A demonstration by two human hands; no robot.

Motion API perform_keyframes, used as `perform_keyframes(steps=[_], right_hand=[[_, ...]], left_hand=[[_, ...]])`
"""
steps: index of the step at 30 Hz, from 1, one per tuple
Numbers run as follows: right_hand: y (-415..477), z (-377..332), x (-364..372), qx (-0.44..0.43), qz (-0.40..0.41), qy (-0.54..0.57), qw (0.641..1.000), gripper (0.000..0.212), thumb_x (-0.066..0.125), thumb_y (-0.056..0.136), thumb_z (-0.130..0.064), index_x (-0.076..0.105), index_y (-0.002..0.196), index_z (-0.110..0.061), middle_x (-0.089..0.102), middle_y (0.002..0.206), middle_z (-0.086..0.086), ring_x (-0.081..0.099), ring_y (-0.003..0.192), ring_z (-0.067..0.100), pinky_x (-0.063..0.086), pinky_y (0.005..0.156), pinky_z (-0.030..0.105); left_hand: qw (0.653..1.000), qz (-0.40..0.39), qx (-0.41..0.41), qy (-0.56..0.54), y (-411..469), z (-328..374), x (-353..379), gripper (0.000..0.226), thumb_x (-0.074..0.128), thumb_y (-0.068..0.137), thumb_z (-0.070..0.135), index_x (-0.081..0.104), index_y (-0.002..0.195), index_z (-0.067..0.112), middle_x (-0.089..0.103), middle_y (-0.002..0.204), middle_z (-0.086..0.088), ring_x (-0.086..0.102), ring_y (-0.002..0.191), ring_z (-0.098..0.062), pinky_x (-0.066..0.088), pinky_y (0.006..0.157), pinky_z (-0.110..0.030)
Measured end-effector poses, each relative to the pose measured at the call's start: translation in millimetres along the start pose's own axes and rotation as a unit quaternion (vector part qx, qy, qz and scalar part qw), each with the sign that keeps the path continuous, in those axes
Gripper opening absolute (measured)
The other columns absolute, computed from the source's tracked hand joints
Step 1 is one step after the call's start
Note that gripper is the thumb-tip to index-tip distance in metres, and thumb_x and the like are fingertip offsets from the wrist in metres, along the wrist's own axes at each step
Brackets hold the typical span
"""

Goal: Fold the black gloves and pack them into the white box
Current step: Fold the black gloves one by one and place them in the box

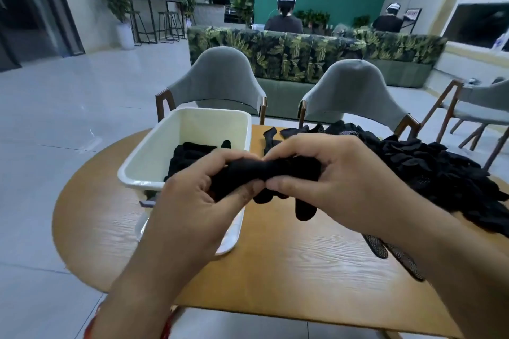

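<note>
Both hands hold one bunched black glove (pixel 278 170) above the wooden table (pixel 289 264). My left hand (pixel 198 198) grips its left end, and my right hand (pixel 344 181) pinches its right part. The glove's fingers hang down below my right hand. The white box (pixel 154 157) stands on the table's left side, just behind my left hand. Folded black gloves (pixel 190 154) lie inside it. A large pile of loose black gloves (pixel 429 173) covers the right side of the table.
A white lid (pixel 231 239) lies under the box at its near end. Two mesh-patterned black gloves (pixel 385 248) lie near my right forearm. Two grey chairs (pixel 217 82) stand behind the table. Two persons sit with their backs turned beyond a leaf-print sofa (pixel 303 55).
</note>
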State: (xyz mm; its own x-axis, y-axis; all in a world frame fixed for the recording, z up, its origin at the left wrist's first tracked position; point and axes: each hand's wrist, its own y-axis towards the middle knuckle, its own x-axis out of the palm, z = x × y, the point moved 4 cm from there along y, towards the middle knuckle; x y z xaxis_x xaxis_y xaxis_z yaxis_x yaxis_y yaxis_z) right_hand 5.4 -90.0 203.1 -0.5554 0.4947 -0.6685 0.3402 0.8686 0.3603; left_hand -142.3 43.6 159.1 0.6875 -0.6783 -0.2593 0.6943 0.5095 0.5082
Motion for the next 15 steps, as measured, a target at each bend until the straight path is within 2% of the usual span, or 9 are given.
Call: perform_keyframes(steps=[3,5,7,8,11,13,15], right_hand=[[41,-23,11,-0.028,-0.007,-0.056,0.998,0.012,0.080,0.096,-0.028,0.075,0.105,-0.034,0.075,0.081,-0.007,0.072,0.065,0.016,0.060,0.065,0.040],[72,-32,21,-0.023,-0.011,-0.068,0.997,0.011,0.078,0.097,-0.028,0.074,0.105,-0.035,0.075,0.080,-0.010,0.071,0.062,0.015,0.061,0.059,0.035],[104,-32,38,-0.003,-0.031,-0.076,0.997,0.011,0.077,0.097,-0.028,0.073,0.104,-0.035,0.075,0.082,-0.013,0.072,0.064,0.012,0.061,0.058,0.030],[119,-29,47,0.005,-0.039,-0.090,0.995,0.011,0.077,0.096,-0.029,0.073,0.103,-0.036,0.075,0.085,-0.014,0.072,0.069,0.009,0.061,0.062,0.030],[156,-13,81,0.041,-0.081,-0.137,0.986,0.010,0.078,0.090,-0.031,0.075,0.098,-0.035,0.074,0.091,-0.015,0.068,0.081,0.003,0.058,0.073,0.030],[172,-3,102,0.070,-0.125,-0.166,0.976,0.011,0.080,0.086,-0.032,0.075,0.096,-0.034,0.073,0.092,-0.014,0.068,0.086,0.006,0.057,0.075,0.031],[179,4,122,0.110,-0.186,-0.181,0.960,0.013,0.082,0.085,-0.034,0.074,0.096,-0.035,0.072,0.093,-0.013,0.066,0.090,0.009,0.052,0.071,0.028]], left_hand=[[0.994,0.103,0.004,0.027,4,-11,-39,0.029,0.075,0.094,0.019,0.072,0.119,0.034,0.077,0.105,0.017,0.073,0.103,-0.002,0.058,0.084,-0.019],[0.979,0.180,0.007,0.097,5,-20,-61,0.029,0.069,0.100,0.014,0.069,0.123,0.031,0.074,0.110,0.023,0.066,0.109,0.011,0.049,0.080,-0.003],[0.958,0.243,-0.031,0.148,4,-34,-78,0.028,0.064,0.103,0.011,0.068,0.125,0.027,0.072,0.115,0.023,0.057,0.099,0.027,0.039,0.071,0.006],[0.952,0.259,-0.051,0.153,5,-41,-82,0.028,0.062,0.103,0.010,0.068,0.125,0.026,0.072,0.118,0.019,0.054,0.094,0.031,0.037,0.070,0.008],[0.949,0.260,-0.086,0.155,5,-59,-91,0.032,0.059,0.103,0.007,0.064,0.127,0.026,0.070,0.114,0.013,0.057,0.089,0.025,0.042,0.066,0.004],[0.950,0.252,-0.094,0.160,5,-68,-94,0.037,0.058,0.102,0.005,0.062,0.129,0.030,0.067,0.104,0.014,0.063,0.085,0.008,0.050,0.059,-0.010],[0.952,0.245,-0.103,0.151,6,-75,-95,0.040,0.056,0.102,0.006,0.060,0.128,0.036,0.064,0.099,0.019,0.064,0.082,-0.004,0.055,0.058,-0.023]])
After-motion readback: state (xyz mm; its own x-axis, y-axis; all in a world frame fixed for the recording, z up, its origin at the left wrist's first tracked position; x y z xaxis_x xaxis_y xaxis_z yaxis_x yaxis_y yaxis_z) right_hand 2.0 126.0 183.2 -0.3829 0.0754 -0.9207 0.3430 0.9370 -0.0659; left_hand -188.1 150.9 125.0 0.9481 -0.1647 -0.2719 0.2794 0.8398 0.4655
